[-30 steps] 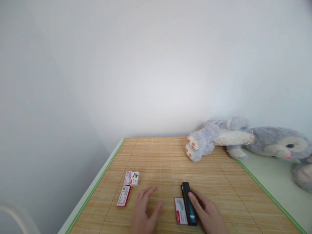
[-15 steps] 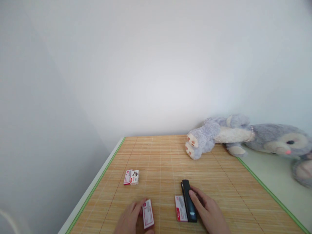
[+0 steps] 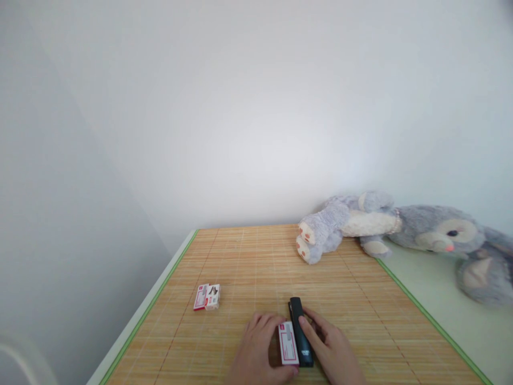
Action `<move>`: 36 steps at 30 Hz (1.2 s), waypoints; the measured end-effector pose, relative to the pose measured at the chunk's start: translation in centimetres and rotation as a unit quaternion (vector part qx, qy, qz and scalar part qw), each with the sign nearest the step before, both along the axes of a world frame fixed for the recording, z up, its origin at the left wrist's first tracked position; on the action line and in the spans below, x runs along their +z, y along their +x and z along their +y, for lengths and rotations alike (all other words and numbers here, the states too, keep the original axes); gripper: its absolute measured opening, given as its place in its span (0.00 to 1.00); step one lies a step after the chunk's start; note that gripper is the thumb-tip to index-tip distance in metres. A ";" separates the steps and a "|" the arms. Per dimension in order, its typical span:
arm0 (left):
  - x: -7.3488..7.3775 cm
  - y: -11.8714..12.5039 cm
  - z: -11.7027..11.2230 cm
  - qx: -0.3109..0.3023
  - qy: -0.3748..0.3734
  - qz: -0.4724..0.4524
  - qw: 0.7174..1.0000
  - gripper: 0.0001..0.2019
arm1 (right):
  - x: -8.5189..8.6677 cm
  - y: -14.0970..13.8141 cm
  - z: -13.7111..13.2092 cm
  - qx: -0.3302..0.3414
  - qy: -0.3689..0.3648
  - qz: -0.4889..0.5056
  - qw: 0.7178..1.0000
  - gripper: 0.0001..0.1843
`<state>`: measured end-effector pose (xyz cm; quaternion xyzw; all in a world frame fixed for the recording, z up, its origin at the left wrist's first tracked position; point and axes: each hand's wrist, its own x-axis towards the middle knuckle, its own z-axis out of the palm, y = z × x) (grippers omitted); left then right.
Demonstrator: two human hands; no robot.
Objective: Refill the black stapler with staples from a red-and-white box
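Observation:
My left hand (image 3: 258, 347) is closed round a small white-and-red staple box (image 3: 288, 345), fingers at its far end and thumb at its near end. The box lies against the left side of a black stapler (image 3: 300, 331). The flat box that was beside the stapler is hidden under or behind it; I cannot tell whether the two touch. My right hand (image 3: 331, 347) grips the stapler from the right, thumb on top. Farther left on the mat, a white-and-red box (image 3: 201, 297) sits against a white box with a dark picture (image 3: 212, 297).
A bamboo mat (image 3: 240, 262) with green edging covers the table. At the back right a grey plush toy (image 3: 364, 222) lies on its side across the mat's edge. A pale wall (image 3: 256, 133) rises behind. A blurred pale curve (image 3: 28, 355) shows at the lower left.
My left hand has carried its staple box rightward to the stapler's side, covering the box that lay there. My right hand stays on the stapler. The whole view has shifted slightly.

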<state>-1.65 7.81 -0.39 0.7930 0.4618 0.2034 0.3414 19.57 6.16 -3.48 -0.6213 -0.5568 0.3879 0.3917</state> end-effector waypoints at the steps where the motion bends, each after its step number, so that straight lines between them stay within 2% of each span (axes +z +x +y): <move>1: -0.4 -0.4 -0.1 0.006 0.003 -0.004 1.000 0.45 | -0.1 0.0 0.0 0.000 -0.003 -0.001 1.000 0.36; 2: -0.8 -1.3 -0.1 0.021 0.014 -0.014 1.000 0.45 | -0.2 0.0 0.0 0.001 -0.006 -0.001 1.000 0.36; 3: -1.1 -2.6 0.0 0.050 0.035 -0.028 0.998 0.41 | -0.3 0.1 0.0 0.002 -0.007 -0.002 1.000 0.36; 5: -1.6 -6.2 0.8 0.150 0.106 -0.050 0.982 0.21 | -0.5 0.1 0.0 -0.001 -0.006 -0.003 1.000 0.36; 7: -1.8 -10.7 2.3 0.260 0.190 -0.033 0.946 0.20 | -0.6 0.2 0.0 -0.004 -0.005 -0.004 1.000 0.35; 8: -2.0 -12.9 3.3 0.290 0.220 -0.005 0.931 0.22 | -0.7 0.2 0.0 -0.005 -0.005 -0.005 1.000 0.35; 9: -2.1 -14.8 4.3 0.296 0.236 0.028 0.925 0.25 | -0.7 0.2 0.0 -0.005 -0.006 -0.004 1.000 0.35; 11: -2.6 -17.8 6.0 0.269 0.227 0.080 0.932 0.30 | -0.8 0.2 0.0 -0.001 -0.008 0.000 1.000 0.35; 13: -3.2 -19.5 6.7 0.237 0.204 0.114 0.943 0.30 | -0.9 0.2 0.1 0.000 -0.008 0.002 1.000 0.35; 15: -3.8 -20.0 6.2 0.242 0.196 0.125 0.942 0.27 | -0.9 0.2 0.1 0.000 -0.008 -0.002 1.000 0.34; 17: -4.2 -19.4 4.4 0.291 0.209 0.104 0.928 0.25 | -1.0 0.2 0.1 -0.001 -0.010 -0.010 1.000 0.34; 19: -4.4 -17.5 2.0 0.336 0.227 0.050 0.913 0.26 | -1.0 0.1 0.1 0.000 -0.010 -0.016 1.000 0.35; 21: -4.1 -14.2 -0.4 0.301 0.216 -0.016 0.929 0.29 | -1.0 0.1 0.1 0.000 -0.009 -0.018 1.000 0.35; 23: -3.3 -10.2 -2.1 0.214 0.171 -0.064 0.960 0.31 | -0.8 0.0 0.1 0.001 -0.008 -0.018 1.000 0.36; 24: -2.8 -8.1 -2.5 0.183 0.155 -0.094 0.966 0.32 | -0.7 0.0 0.1 0.001 -0.007 -0.017 1.000 0.36; 27: -1.2 -3.2 -2.1 0.080 0.095 -0.119 0.985 0.38 | -0.3 -0.1 0.1 -0.004 -0.001 -0.011 1.000 0.37; 29: -0.2 -1.3 -1.3 0.022 0.061 -0.104 0.992 0.40 | 0.1 -0.2 0.0 -0.010 0.006 -0.010 1.000 0.38; 33: 0.5 0.3 -0.5 -0.023 0.018 -0.090 0.996 0.40 | 0.8 -0.3 -0.1 -0.014 0.016 -0.015 1.000 0.39; 36: 0.1 -0.4 -0.5 -0.007 0.011 -0.095 0.995 0.41 | 1.1 -0.3 -0.2 -0.010 0.016 -0.014 1.000 0.40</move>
